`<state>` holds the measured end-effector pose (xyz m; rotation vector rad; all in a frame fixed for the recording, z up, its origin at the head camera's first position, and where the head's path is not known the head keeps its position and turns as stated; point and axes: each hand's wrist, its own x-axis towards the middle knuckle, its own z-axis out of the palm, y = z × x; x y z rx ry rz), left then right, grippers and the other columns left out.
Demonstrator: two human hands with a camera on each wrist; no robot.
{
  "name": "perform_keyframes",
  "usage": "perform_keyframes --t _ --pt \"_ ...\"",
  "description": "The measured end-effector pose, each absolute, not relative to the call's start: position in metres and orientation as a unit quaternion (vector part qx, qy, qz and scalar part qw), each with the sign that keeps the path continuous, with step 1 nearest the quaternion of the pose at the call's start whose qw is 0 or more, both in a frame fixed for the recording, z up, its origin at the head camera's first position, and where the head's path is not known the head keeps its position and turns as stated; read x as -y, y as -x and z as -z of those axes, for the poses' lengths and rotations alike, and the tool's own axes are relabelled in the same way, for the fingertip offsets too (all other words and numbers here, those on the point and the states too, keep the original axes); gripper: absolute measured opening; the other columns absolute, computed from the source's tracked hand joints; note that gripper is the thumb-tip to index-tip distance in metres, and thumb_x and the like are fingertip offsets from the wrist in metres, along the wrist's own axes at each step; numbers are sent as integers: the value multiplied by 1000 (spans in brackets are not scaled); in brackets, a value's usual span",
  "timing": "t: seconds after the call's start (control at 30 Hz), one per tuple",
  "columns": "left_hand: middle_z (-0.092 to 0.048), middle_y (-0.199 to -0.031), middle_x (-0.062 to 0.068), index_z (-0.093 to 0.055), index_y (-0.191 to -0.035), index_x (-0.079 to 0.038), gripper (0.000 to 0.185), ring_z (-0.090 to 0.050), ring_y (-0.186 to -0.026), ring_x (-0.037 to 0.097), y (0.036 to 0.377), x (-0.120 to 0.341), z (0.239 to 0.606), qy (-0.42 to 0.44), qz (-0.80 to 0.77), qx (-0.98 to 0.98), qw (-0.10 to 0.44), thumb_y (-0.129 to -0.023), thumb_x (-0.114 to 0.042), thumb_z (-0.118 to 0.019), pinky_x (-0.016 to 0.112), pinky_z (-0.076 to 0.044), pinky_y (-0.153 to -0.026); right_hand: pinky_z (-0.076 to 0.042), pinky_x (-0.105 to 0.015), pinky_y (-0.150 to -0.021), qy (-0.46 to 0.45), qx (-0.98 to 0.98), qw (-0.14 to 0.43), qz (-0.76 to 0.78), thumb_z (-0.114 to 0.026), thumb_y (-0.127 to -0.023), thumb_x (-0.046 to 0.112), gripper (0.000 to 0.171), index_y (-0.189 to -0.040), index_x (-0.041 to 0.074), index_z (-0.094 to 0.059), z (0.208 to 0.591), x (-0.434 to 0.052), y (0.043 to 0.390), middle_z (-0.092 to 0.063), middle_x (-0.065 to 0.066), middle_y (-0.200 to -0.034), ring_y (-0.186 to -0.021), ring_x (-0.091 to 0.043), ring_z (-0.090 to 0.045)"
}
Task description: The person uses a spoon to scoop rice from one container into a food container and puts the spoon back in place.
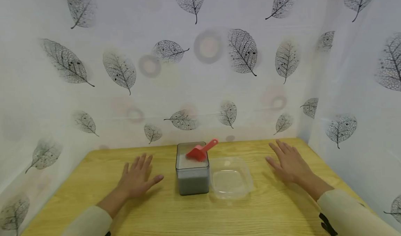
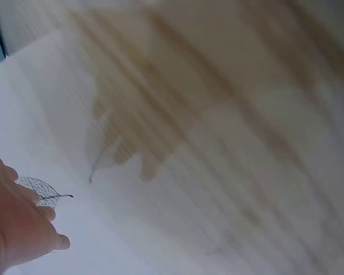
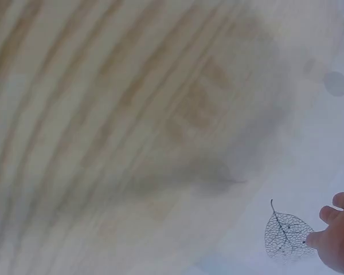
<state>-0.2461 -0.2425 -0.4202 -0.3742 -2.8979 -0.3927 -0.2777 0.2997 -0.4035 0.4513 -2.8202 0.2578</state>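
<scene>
The left hand (image 1: 136,180) was spread flat-fingered over the left part of the pale yellow, wood-grained table (image 1: 156,215), fingers straight and a little parted, thumb stretched out toward the middle; it had hold of nothing and was nearest the grey container (image 1: 193,183), a smoky, see-through, straight-sided box with rounded corners, though apart from it. The right hand (image 1: 289,164) was likewise open on the other side, fingers extended and thumb held away; it too held nothing, and was nearest the clear tub (image 1: 230,180), a shallow, squarish vessel of thin, glossy, transparent plastic with softly rounded corners; whether either palm touched the wood could not be told.

The container stood upright near the table's middle, filled well up with a smooth-looking white substance (image 1: 185,163), its grain too fine to make out; on this rested a red plastic scoop (image 1: 198,153), its broad head in the box, its slim handle, pierced at the tip, slanting out over the far right corner; the tub sat just to the right.

Loose cream sleeves (image 1: 347,208) covered the forearms; behind hung a thin white sheet (image 1: 175,86), printed with netted, black-veined skeleton leaves and faint, blurred rings.
</scene>
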Motion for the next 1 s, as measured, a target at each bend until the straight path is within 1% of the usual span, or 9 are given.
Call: perform_keyframes --t 0.27,0.4,0.6,0.73,0.87,1.0 --pt "-17 -163 25 -18 -157 3 102 -18 -149 48 245 230 420 136 138 976 102 -92 -68 -50 73 -6 -112 -20 -68 -110 -180 964 169 -99 -45 -104 47 64 -149 0 -42 390 -288 282 -30 -30 -156 -138 -52 -32" --pt "-19 -163 23 -20 -157 -1 99 -20 -148 48 244 225 420 147 140 973 107 -91 -68 -52 72 -7 -112 -23 -66 -110 -190 960 179 -97 -47 -105 42 60 -146 0 -44 382 -280 283 -32 -30 -155 -137 -51 -34" --pt "-20 -164 20 -25 -158 -7 97 -22 -148 48 243 221 418 168 140 970 109 -89 -69 -55 71 -11 -113 -21 -67 -111 -195 960 178 -87 -46 -105 40 57 -146 1 -45 372 -268 289 -31 -29 -156 -139 -50 -33" --pt "-21 -163 22 -24 -158 -6 98 -26 -146 48 243 216 416 193 160 962 108 -88 -66 -58 71 -14 -113 -23 -65 -112 -200 957 190 -88 -47 -105 39 55 -145 2 -47 364 -256 290 -34 -28 -155 -138 -49 -35" --pt "-21 -162 24 -24 -157 -4 95 -28 -145 49 246 215 416 221 191 952 92 -89 -57 -63 71 -14 -112 -27 -63 -112 -213 952 198 -94 -49 -104 38 52 -142 2 -50 358 -240 291 -38 -27 -153 -138 -48 -37" --pt "-27 -161 24 -25 -157 -4 95 -31 -144 47 253 216 418 229 191 949 98 -87 -54 -66 71 -16 -111 -29 -60 -112 -228 947 204 -95 -49 -104 38 51 -141 3 -51 355 -227 290 -42 -25 -151 -137 -46 -39"
